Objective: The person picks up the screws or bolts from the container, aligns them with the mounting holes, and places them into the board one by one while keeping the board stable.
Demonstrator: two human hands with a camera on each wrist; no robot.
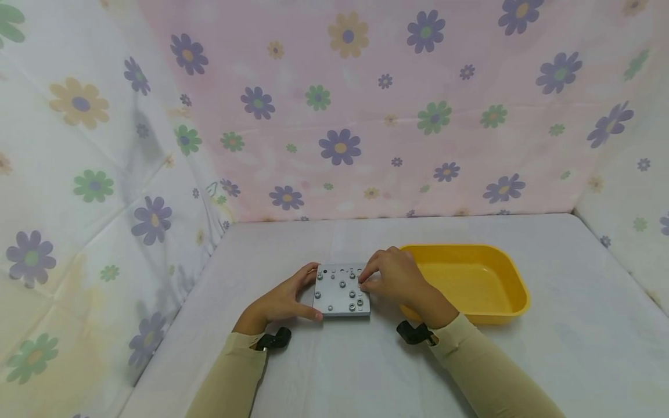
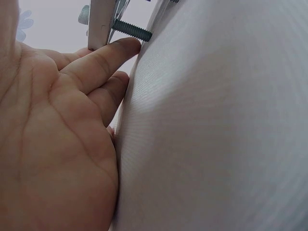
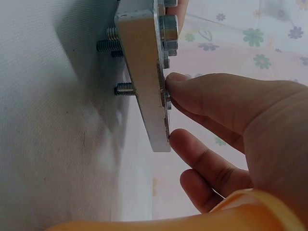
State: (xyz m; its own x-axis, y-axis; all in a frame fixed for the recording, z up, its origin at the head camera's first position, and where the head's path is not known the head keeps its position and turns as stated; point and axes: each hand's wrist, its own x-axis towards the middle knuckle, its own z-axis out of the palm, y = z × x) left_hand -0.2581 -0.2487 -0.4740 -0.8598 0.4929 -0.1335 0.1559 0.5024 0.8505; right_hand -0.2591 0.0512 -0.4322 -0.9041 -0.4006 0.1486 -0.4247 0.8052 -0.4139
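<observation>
A grey metal plate sits on the white-covered worktop, just left of a yellow tray; the plate rides clear of the cloth on the threaded ends of its screws, as both wrist views show. The left hand braces the plate's left edge, thumb at the near corner and fingers lying fairly straight against the side, nothing clasped; the right hand is at the plate's right edge, its fingers narrowed and pinching a screw head there.

From where I stand the risk looks like the plate rocking on those screw tips; it could tilt or skid if the left hand eases off, and I judge that a loosened screw could slip from so small a pinch and roll over the cloth.

Counted: one plate; one tray, with nothing showing inside it; two hands; about nine screw heads on the plate's top, with a few bare holes along the far edge, though the exact number is hard to make out.
</observation>
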